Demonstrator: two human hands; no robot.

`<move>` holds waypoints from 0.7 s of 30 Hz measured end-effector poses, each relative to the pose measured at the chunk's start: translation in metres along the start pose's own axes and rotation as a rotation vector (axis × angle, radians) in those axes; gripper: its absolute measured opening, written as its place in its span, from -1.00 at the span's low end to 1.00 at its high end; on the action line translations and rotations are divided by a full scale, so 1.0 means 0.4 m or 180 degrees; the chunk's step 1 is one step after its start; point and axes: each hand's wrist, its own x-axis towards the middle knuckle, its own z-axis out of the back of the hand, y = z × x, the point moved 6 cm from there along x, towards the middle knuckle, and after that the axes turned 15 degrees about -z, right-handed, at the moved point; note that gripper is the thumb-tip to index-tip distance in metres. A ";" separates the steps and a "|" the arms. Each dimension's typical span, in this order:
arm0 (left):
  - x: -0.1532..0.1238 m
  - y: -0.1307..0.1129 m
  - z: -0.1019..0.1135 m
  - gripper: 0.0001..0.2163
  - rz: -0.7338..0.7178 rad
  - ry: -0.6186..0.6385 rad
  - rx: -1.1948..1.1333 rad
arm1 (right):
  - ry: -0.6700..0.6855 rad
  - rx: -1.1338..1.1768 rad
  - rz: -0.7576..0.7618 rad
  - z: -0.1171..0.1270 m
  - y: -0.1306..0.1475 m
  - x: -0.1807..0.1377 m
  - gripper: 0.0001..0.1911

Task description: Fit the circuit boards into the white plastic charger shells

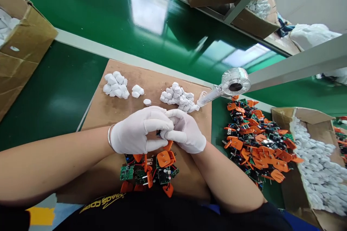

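Two gloved hands (pixel 132 131) curled round half-hidden orange plastic part (pixel 168 145); lumpy white pieces (pixel 177 97) beyond; flat cardboard (pixel 130 110) beneath, over green worktop (pixel 67 86).

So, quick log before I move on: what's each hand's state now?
Left hand: closed, holding a partly hidden orange plug part.
Right hand: closed on the same part.

Your white-gloved left hand (pixel 139 131) and right hand (pixel 189 131) together around an orange plug (pixel 168 145), white lumps (pixel 177 95) beyond on cardboard (pixel 151 79).

Left hand (pixel 132 131) against right hand (pixel 191 133)
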 end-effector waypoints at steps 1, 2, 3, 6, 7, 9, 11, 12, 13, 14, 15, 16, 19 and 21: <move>0.001 -0.001 0.001 -0.78 0.0004 -0.0003 0.0011 | -0.0040 -0.0032 0.0005 0.000 -0.001 0.001 -0.49; 0.000 0.000 0.001 -0.79 0.0036 0.0029 0.0049 | -0.0073 -0.0067 0.0000 -0.001 -0.002 0.001 -0.49; -0.002 0.001 0.001 -0.82 0.0082 0.0067 0.0112 | -0.0106 -0.0100 -0.0010 -0.001 -0.004 0.001 -0.50; -0.010 0.003 0.000 -0.87 0.0209 0.0149 0.0320 | -0.0218 -0.0164 -0.0065 0.002 -0.009 0.002 -0.50; -0.012 0.004 -0.001 -0.88 0.0247 0.0155 0.0359 | -0.0272 -0.0185 -0.0086 0.004 -0.011 0.002 -0.50; -0.017 0.005 -0.001 -0.89 0.0318 0.0128 0.0356 | -0.0387 -0.0239 -0.0132 0.008 -0.015 0.003 -0.50; -0.022 0.010 -0.002 -0.90 0.0448 0.0108 0.0255 | -0.0465 -0.0262 -0.0139 0.010 -0.015 0.004 -0.53; -0.025 0.013 -0.001 -0.90 0.0537 0.0088 0.0184 | -0.0479 -0.0248 -0.0131 0.010 -0.014 0.004 -0.56; -0.029 0.017 0.000 -0.89 0.0645 0.0077 0.0113 | -0.0469 -0.0210 -0.0132 0.009 -0.013 0.004 -0.58; -0.033 0.022 0.001 -0.86 0.0768 0.0070 0.0058 | -0.0431 -0.0159 -0.0150 0.007 -0.012 0.004 -0.60; -0.037 0.027 0.002 -0.82 0.0874 0.0068 0.0027 | -0.0366 -0.0109 -0.0188 0.005 -0.013 0.004 -0.60; -0.040 0.031 0.003 -0.78 0.0952 0.0086 0.0021 | -0.0289 -0.0072 -0.0240 0.002 -0.014 0.004 -0.60; -0.044 0.036 -0.005 -0.80 0.1000 0.0288 0.0041 | -0.0145 -0.0106 -0.0296 -0.001 -0.013 0.003 -0.52; -0.043 0.034 -0.013 -0.85 0.0921 0.0404 0.0040 | -0.0177 -0.0239 -0.0273 0.001 -0.011 0.002 -0.47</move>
